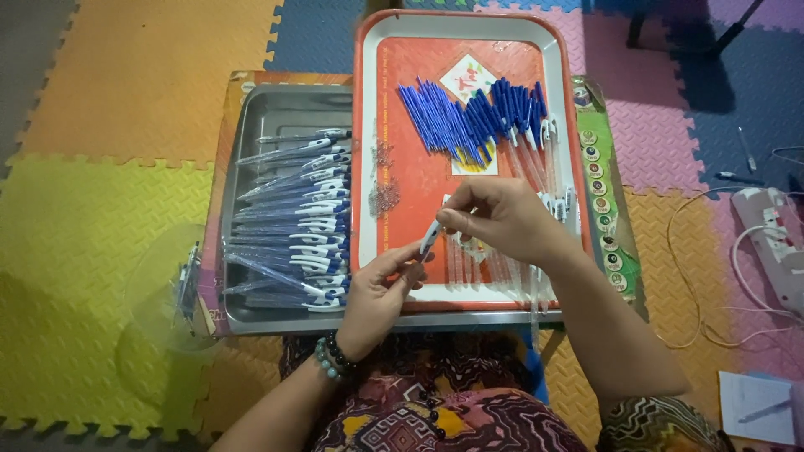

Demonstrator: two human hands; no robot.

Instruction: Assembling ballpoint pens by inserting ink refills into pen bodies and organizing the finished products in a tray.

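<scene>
Foam puzzle mats (126, 92) in yellow, orange, blue and pink cover the floor, their toothed edges locked together and their surfaces finely dimpled. On them I see a shallow rectangular steel tray (276, 105), dull and brushed, with a glossy orange plastic tray (373, 100) resting over its right part.

Inside the steel tray lies a neat stack of assembled pens (306, 218), clear slim barrels with white and blue clip ends all pointing right. On the orange tray, a fan of blue ink refills (440, 121) sits near the far end, beside a cluster of blue and white pen caps (519, 109). A small heap of tiny metal springs (383, 197) glints near the tray's left rim, and clear empty barrels (494, 268) lie under my hands.

My left hand (381, 289), with a beaded bracelet (333, 356) at the wrist, pinches the lower end of a single pen (430, 238), white with a blue tip. My right hand (502, 218) grips the same pen at its upper end, fingers curled around it, above the near middle of the orange tray.

A crumpled clear plastic bag (163, 293) lies left of the steel tray. To the right, a white power strip (775, 243) with thin white cable (695, 276) rests on the mats.
</scene>
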